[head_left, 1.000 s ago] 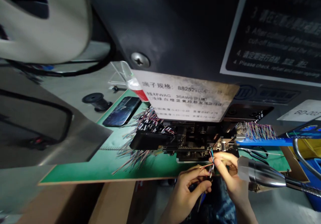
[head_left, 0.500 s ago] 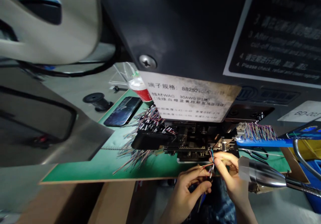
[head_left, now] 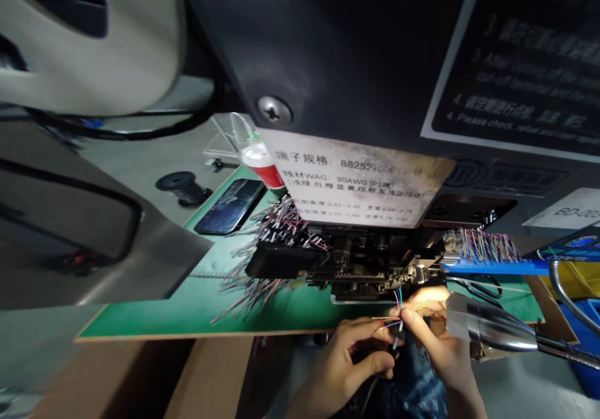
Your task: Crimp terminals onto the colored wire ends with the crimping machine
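Note:
Below the working head of a dark terminal crimping machine (head_left: 370, 269), a cable with fanned-out thin coloured wires (head_left: 399, 296) is held between both hands. My left hand (head_left: 359, 356) has its fingers curled around the cable near its dark sheath, with red and purple wires spread across the fingertips. My right hand (head_left: 434, 328) pinches the wires between thumb and forefinger. Blue and green strands point up toward the machine; yellow ones stick out to the right. The exact grip of the left fingers is partly hidden.
A metal lamp head (head_left: 497, 325) is close beside my right wrist. Bundled wires (head_left: 262, 281) lie on the green table (head_left: 187, 319), near a phone (head_left: 229, 206) and a red-and-white cup (head_left: 265, 166). A blue tray (head_left: 497, 268) with short wires and black scissors (head_left: 482, 287) are at right.
Both hands have drawn slightly down, away from the machine, carrying the cable. The wire tips now sit lower, and the view has shifted a little.

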Tool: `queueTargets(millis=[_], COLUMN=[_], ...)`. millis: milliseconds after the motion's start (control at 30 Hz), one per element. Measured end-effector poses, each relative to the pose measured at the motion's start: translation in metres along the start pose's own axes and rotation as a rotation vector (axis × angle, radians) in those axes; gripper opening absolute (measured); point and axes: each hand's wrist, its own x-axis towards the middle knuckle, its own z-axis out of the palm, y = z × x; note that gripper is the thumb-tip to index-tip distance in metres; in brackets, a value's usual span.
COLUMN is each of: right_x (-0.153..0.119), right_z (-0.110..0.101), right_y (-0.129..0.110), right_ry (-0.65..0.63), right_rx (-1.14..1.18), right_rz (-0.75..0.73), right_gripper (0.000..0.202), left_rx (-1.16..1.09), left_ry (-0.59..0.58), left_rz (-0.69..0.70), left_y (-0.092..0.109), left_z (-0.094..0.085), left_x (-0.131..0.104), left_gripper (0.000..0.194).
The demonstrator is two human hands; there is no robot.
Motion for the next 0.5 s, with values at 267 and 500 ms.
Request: queueTargets(millis=[267, 500], right_x=[0.0050, 0.0077], right_z=[0.0060, 0.0063], right_y=[0.0010, -0.0047], right_ry=[0.074, 0.060], right_rx=[0.041, 0.008], right_rz=[0.084, 0.119], right_gripper=[0.019, 0.018], left_rx=[0.048, 0.046], left_ry=[0.127, 0.135], left_rz=[0.142, 0.197], left_y=[-0.0059, -0.0106], left_z=[0.0101, 0.0100], left_x=[0.0072, 0.0069], left_gripper=[0.008, 0.009])
